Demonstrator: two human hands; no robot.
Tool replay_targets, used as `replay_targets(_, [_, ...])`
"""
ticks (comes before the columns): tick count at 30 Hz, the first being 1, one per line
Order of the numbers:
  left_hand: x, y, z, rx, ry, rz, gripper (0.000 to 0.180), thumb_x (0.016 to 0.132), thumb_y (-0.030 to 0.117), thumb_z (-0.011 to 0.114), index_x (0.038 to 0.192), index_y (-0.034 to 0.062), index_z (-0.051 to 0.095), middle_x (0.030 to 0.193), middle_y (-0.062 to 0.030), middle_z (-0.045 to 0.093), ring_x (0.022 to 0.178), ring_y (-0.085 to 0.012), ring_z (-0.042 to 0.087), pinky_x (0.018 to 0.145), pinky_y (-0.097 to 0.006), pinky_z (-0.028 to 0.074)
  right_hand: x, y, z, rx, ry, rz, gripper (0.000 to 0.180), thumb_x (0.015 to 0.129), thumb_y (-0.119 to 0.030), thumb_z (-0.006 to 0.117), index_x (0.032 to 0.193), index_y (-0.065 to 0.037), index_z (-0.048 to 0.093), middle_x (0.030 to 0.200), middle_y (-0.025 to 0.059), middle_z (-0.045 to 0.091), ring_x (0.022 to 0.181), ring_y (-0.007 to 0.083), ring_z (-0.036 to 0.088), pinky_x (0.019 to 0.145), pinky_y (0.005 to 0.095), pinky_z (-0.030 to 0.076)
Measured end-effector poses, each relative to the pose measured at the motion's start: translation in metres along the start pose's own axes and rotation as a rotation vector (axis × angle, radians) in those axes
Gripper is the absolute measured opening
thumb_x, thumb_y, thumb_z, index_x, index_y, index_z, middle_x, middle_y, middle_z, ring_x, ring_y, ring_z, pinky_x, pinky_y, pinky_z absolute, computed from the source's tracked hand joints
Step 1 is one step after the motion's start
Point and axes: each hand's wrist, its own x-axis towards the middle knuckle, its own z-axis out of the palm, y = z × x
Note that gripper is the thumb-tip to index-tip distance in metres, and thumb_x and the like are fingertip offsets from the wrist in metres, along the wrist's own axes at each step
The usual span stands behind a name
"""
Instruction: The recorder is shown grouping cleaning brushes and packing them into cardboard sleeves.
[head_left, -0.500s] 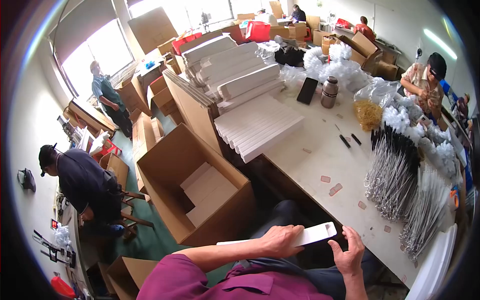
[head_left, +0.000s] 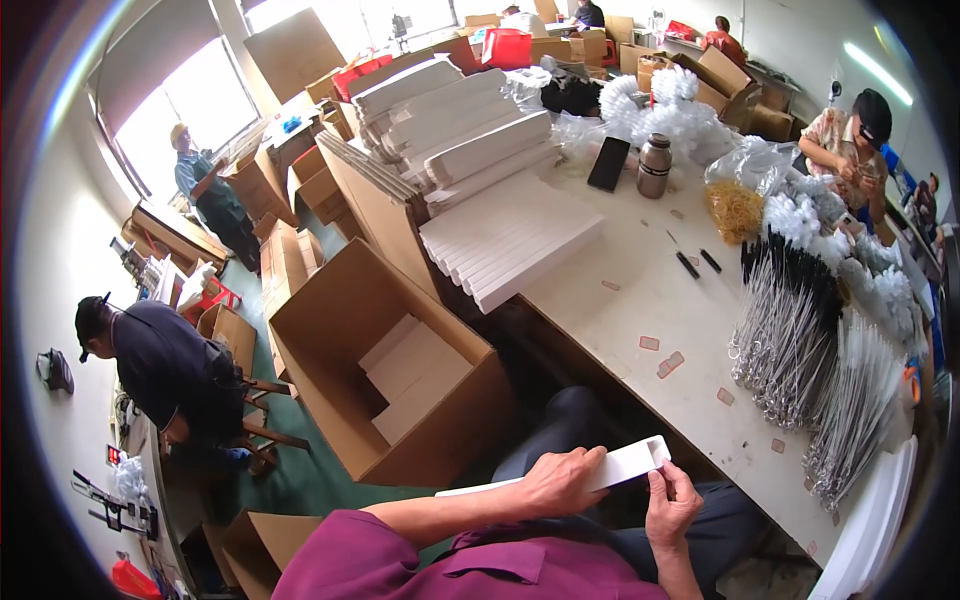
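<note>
The left hand (head_left: 560, 482) lies over the middle of a long, flat white box (head_left: 625, 466), fingers curled down over its top edge and gripping it. The right hand (head_left: 672, 505) sits at the box's open end, thumb and fingers pinching its lower edge near the small end flap. The box is held low over the person's lap, just in front of the near edge of the pale work table (head_left: 640, 300).

To the left, on the floor, stands a large open brown carton (head_left: 400, 370) with a few flat white boxes laid inside it. On the table's far left corner is a neat row of the same long white boxes (head_left: 510, 245), and behind it a taller, looser stack of them (head_left: 450, 120).

Small pinkish rectangular labels (head_left: 668, 362) lie scattered on the bare tabletop. Two black markers (head_left: 697, 263) lie further along, beyond them a black phone (head_left: 608, 163) and a metal flask (head_left: 654, 165). Bundles of thin silver rods (head_left: 790, 340) fill the right side, next to a clear bag of yellow rubber bands (head_left: 735, 210).

More brown cartons (head_left: 280, 260) are stacked on the floor to the left.
</note>
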Motion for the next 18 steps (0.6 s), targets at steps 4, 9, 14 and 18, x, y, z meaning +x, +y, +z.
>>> replay_targets(4, [-0.002,-0.001,0.008,0.008,0.011,0.003,0.059,0.083,0.034,0.077,0.126,0.0026,0.053,0.097,-0.0215,0.068,0.087,-0.04,0.069,0.073,-0.049,0.056,-0.003,0.002,0.0,0.059,-0.048,0.101,0.029,0.093,-0.015,0.074,0.112,0.007,0.071,0.087,0.0146,0.074,0.075,0.0193,0.072,0.068,0.0303,0.057])
replay_targets(9, [-0.004,-0.005,0.014,0.009,-0.01,-0.037,0.061,0.082,0.034,0.078,0.128,0.0039,0.052,0.096,-0.021,0.067,0.087,-0.0401,0.069,0.073,-0.048,0.056,-0.007,0.004,0.003,0.232,-0.178,0.261,0.029,0.097,-0.015,0.07,0.114,0.009,0.069,0.085,0.0068,0.072,0.072,0.0107,0.065,0.065,0.0257,0.054])
replay_targets(14, [-0.005,-0.002,0.018,-0.046,-0.038,-0.023,0.06,0.082,0.033,0.078,0.128,0.0041,0.052,0.097,-0.0217,0.068,0.089,-0.0402,0.069,0.074,-0.048,0.056,-0.005,0.001,0.0,0.376,-0.266,0.411,0.027,0.099,-0.017,0.067,0.107,0.008,0.071,0.079,0.0043,0.07,0.073,0.0079,0.061,0.064,0.0244,0.051])
replay_targets(18, [-0.006,-0.004,0.016,-0.102,-0.03,-0.002,0.067,0.085,0.036,0.076,0.137,0.0063,0.045,0.1,-0.0231,0.068,0.09,-0.0416,0.069,0.075,-0.049,0.056,-0.003,0.008,0.002,0.278,-0.293,0.311,0.027,0.099,-0.019,0.068,0.102,0.007,0.072,0.073,0.002,0.066,0.068,0.0069,0.055,0.059,0.025,0.045])
